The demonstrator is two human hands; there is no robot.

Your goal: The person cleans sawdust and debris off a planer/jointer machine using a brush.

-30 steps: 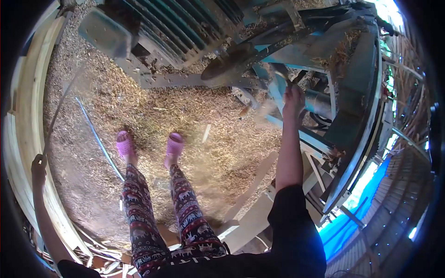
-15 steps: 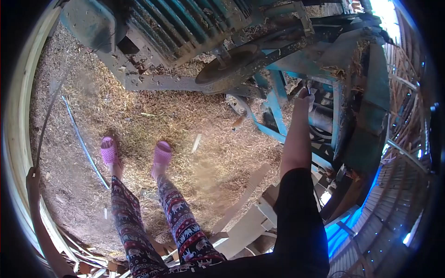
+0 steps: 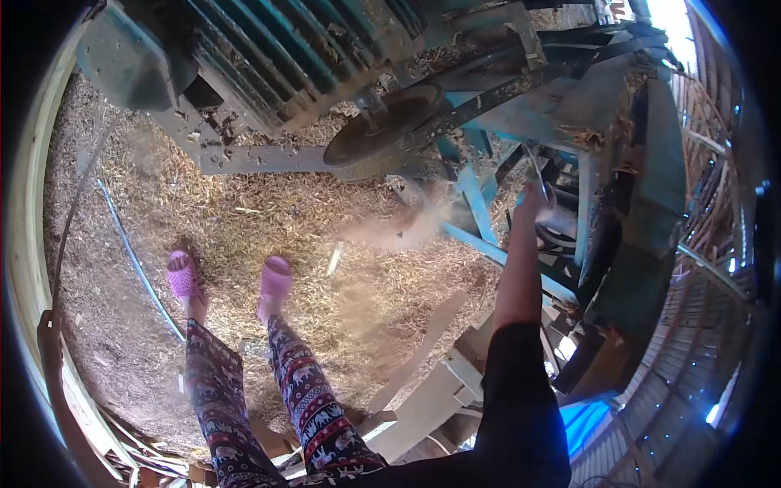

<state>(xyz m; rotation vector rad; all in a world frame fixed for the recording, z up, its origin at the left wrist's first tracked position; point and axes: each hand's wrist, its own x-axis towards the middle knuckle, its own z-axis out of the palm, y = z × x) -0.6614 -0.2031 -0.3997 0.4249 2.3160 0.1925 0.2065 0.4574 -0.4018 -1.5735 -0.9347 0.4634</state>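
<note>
At the far left edge, my left hand (image 3: 49,327) is closed around the lower end of a long, thin, dark, slightly curved rod (image 3: 73,203), which reaches up over the floor. My right arm stretches forward to a blue metal machine frame (image 3: 476,199). Inside it, my right hand (image 3: 530,199) has its fingers curled beside a thin, shiny curved piece (image 3: 537,163) and a pale blurred patch; what it grips I cannot tell. Left of that hand, a reddish-brown blur (image 3: 399,232) hangs over the wood shavings.
A ribbed blue motor (image 3: 301,57) and a round pulley (image 3: 382,122) with a belt (image 3: 488,98) stand ahead. Wood shavings (image 3: 268,211) cover the floor around my pink sandals (image 3: 277,276). A blue strip (image 3: 130,244) lies at left; boards (image 3: 423,407) lie near my right side.
My view has shifted slightly. The right hand sits lower in the frame, drawn back a little. A small orange-brown piece near the frame has become a wide blur spreading left.
</note>
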